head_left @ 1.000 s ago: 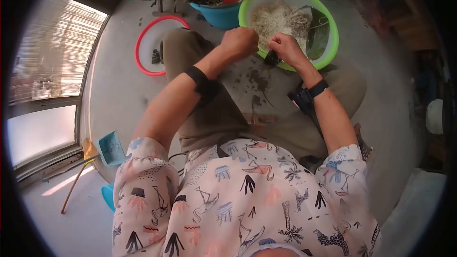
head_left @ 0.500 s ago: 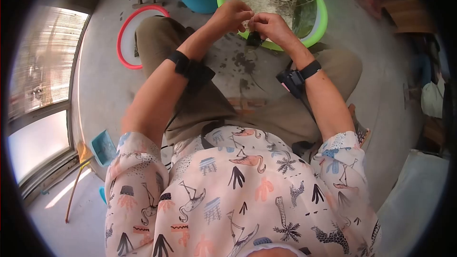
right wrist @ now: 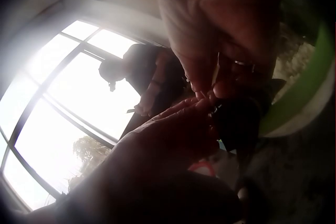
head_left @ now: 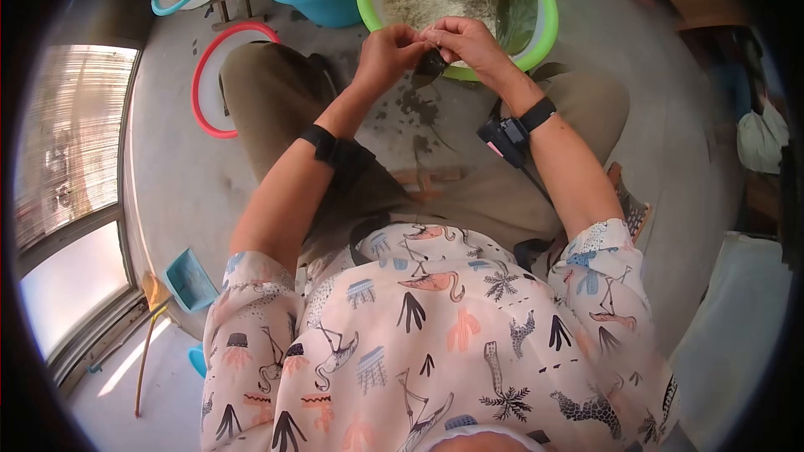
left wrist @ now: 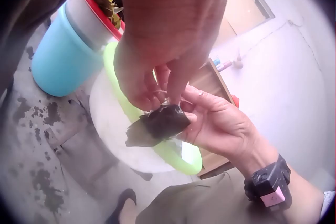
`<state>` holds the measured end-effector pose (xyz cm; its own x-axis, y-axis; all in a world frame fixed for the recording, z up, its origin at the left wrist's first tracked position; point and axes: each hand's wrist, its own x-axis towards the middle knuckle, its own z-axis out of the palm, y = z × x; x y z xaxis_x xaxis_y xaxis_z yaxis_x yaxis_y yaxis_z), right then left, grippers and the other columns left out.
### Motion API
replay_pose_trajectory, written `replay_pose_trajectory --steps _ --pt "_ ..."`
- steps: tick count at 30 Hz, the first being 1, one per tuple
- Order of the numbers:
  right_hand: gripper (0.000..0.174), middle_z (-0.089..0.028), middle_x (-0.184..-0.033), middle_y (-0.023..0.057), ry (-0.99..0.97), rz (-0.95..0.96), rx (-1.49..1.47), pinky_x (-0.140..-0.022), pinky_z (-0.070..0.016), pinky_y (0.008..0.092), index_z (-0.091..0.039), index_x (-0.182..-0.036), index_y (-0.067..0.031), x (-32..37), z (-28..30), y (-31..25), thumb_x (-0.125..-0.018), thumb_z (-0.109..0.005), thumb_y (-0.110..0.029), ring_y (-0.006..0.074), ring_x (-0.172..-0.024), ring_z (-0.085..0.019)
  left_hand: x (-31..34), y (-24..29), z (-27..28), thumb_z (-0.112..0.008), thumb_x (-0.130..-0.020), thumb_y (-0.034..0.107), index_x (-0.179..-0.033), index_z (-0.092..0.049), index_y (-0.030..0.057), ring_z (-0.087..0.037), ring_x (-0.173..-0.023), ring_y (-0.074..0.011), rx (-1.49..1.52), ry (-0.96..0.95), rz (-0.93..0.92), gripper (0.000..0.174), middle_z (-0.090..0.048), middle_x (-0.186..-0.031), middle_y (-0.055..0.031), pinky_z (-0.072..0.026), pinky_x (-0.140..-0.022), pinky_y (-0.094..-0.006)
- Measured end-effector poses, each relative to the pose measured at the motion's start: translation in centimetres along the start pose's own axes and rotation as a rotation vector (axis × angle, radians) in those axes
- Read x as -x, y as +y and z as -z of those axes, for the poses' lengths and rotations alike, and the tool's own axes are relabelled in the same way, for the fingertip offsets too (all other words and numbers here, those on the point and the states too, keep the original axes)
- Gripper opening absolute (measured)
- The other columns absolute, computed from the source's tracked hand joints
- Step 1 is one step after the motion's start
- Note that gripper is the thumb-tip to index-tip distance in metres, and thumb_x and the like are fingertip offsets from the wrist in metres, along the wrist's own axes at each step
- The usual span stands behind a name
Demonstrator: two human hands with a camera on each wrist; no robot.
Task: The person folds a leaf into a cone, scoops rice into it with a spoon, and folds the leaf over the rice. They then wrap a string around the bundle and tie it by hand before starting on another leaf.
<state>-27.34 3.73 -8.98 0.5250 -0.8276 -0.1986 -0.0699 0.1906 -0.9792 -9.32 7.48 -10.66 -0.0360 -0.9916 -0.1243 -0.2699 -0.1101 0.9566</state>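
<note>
A dark leaf-wrapped rice dumpling, with a leaf end sticking out at one side, hangs between the two hands near the green basin's rim. The right hand, a ring on one finger, holds the dumpling at its top with thumb and fingers. From the other side the left hand meets it, fingertips together, pinching a thin pale string at the dumpling's top. In the right wrist view the right hand is close overhead and the dumpling shows dark, in shadow.
A green-rimmed basin of rice, strings and leaf stands just beyond the hands. Blue and red-rimmed tubs are to the left, leaves in the blue one. A blue dustpan is by the window. Another person stands before the window.
The hands were apart a second ago; the left hand has come over to the right hand's fingertips at the dumpling. The head view has shifted, so the basins sit further left and higher.
</note>
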Motion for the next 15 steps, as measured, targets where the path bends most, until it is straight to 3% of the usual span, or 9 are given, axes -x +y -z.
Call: replay_pose_trajectory --steps 4,6,7,9,13,15 --pt "0.016 -0.064 -0.078 0.0011 0.083 -0.06 -0.042 -0.054 -0.0413 0.0208 -0.067 -0.095 -0.0016 -0.3 0.0 0.5 -0.091 -0.061 -0.016 0.0051 -0.06 -0.052 1.0 0.4 -0.6 -0.069 -0.081 0.011 -0.089 -0.065 0.002 -0.065 -0.068 -0.0145 -0.106 0.071 -0.141 0.013 -0.065 -0.069 -0.0083 -0.0506 -0.064 -0.0301" --pt "0.016 -0.064 -0.077 0.0018 0.1 -0.074 -0.024 -0.054 -0.0412 0.0212 -0.067 -0.094 -0.0016 -0.5 0.3 0.6 -0.091 -0.061 -0.016 0.0055 -0.059 -0.051 1.5 1.2 -1.1 -0.065 -0.082 0.008 -0.093 -0.063 0.0052 -0.066 -0.072 -0.0266 -0.208 0.173 -0.269 0.011 -0.065 -0.079 -0.0134 -0.0515 -0.066 -0.0351" --pt "0.015 -0.063 -0.076 0.0022 0.109 -0.084 -0.025 -0.053 -0.0413 0.0215 -0.066 -0.093 -0.0013 -0.5 0.3 0.7 -0.091 -0.061 -0.016 0.006 -0.058 -0.051 1.5 1.0 -1.2 -0.065 -0.082 0.008 -0.093 -0.063 0.0052 -0.066 -0.072 -0.0266 -0.207 0.168 -0.27 0.011 -0.065 -0.079 -0.0134 -0.0515 -0.066 -0.0351" --pt "0.015 -0.063 -0.075 0.0027 0.121 -0.094 -0.025 -0.053 -0.0414 0.0217 -0.066 -0.092 -0.001 -0.4 0.3 0.8 -0.091 -0.061 -0.015 0.0064 -0.058 -0.051 1.4 0.7 -1.4 -0.061 -0.082 0.006 -0.094 -0.063 0.0075 -0.063 -0.077 -0.0361 -0.333 0.188 -0.491 0.012 -0.063 -0.087 -0.015 -0.0511 -0.067 -0.0393" --pt "0.014 -0.062 -0.073 0.0027 0.116 -0.1 -0.004 -0.053 -0.0418 0.0224 -0.064 -0.092 -0.0007 -0.6 0.1 0.7 -0.091 -0.061 -0.014 0.0073 -0.058 -0.051 1.5 0.8 -0.9 -0.063 -0.084 0.005 -0.096 -0.063 0.0046 -0.062 -0.072 -0.031 -0.474 0.158 -0.545 0.012 -0.062 -0.088 -0.0152 -0.0494 -0.065 -0.0353" --pt "0.014 -0.061 -0.074 0.0029 0.111 -0.1 -0.012 -0.053 -0.0419 0.0228 -0.063 -0.093 -0.001 -0.7 0.1 0.5 -0.091 -0.061 -0.014 0.0077 -0.058 -0.051 0.9 0.4 -0.7 -0.062 -0.087 0.01 -0.091 -0.063 0.0036 -0.061 -0.068 -0.0237 -0.496 0.138 -0.556 0.008 -0.061 -0.081 -0.0105 -0.0476 -0.062 -0.0342"
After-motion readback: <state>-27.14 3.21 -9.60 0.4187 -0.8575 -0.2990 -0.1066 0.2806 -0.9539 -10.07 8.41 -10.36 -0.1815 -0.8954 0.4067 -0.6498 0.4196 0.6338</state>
